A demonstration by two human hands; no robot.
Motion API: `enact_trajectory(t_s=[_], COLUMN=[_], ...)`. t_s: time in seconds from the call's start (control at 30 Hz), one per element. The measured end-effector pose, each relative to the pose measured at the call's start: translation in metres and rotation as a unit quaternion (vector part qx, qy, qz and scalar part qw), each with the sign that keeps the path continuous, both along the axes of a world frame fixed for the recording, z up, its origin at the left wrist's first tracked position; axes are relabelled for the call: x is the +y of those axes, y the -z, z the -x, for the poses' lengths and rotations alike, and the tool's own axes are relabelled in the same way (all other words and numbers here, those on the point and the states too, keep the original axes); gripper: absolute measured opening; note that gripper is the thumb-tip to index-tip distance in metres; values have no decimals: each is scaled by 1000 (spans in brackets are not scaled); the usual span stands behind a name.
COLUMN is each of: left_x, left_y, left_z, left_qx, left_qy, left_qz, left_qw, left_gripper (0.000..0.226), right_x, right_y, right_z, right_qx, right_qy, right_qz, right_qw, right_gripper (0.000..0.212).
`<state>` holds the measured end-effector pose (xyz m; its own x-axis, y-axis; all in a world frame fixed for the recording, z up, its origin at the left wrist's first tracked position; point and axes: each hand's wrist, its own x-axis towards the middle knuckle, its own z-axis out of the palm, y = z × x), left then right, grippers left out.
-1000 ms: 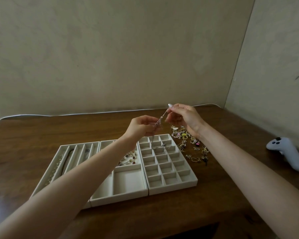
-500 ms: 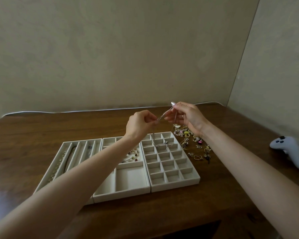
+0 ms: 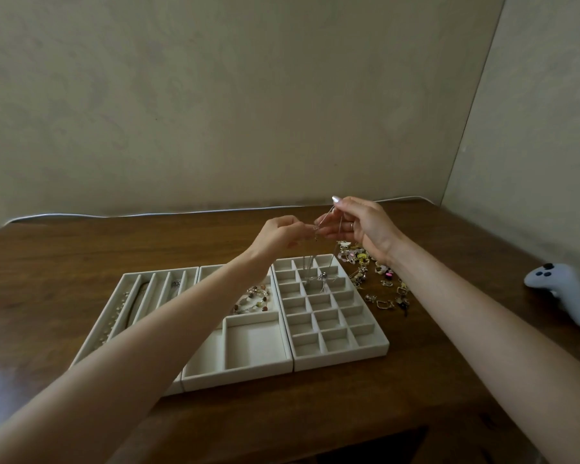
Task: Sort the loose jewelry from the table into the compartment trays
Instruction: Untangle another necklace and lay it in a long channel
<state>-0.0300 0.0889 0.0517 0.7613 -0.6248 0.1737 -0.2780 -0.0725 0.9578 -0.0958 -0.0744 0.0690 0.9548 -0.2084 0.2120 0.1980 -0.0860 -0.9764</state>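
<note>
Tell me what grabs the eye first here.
Mid-frame, the left hand and right hand pinch a thin silver chain between them, its tail hanging down toward the grid tray. Right of that tray, a colourful heap of loose jewelry lies on the wooden table. A white controller sits at the far right edge.

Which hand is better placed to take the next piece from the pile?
Probably right: both pinch the chain, but the right hand is nearer the pile; the left hand is by the trays.
</note>
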Motion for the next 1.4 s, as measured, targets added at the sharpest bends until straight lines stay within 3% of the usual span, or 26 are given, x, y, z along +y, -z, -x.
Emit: enact_trajectory(t_s=[0.13,0.57,0.8,1.07,1.2,1.4], left_x=[1,0,3,5,4,1], left_y=[3,2,-1,0,3,6], left_z=[1,5,9,3,2,-4], left_qx=[-6,6,11,-80,-62,-104], left_qy=[70,127,92,33,6,-32], left_qz=[-31,-44,3,14,51,17], left_qw=[997,991,996,996,997,994], left_gripper=[11,17,14,16,18,14], right_x=[0,-4,-5,-7,-8,-11], right_y=[-1,1,2,3,2,3], right_z=[1,-2,1,3,4,6], right_qx=[0,16,23,21,10,5], right_qy=[-26,16,15,20,24,32], right_qz=[-2,18,1,1,-9,-7], right_qw=[1000,1000,1000,1000,1000,999], right_gripper=[25,20,22,20,19,20])
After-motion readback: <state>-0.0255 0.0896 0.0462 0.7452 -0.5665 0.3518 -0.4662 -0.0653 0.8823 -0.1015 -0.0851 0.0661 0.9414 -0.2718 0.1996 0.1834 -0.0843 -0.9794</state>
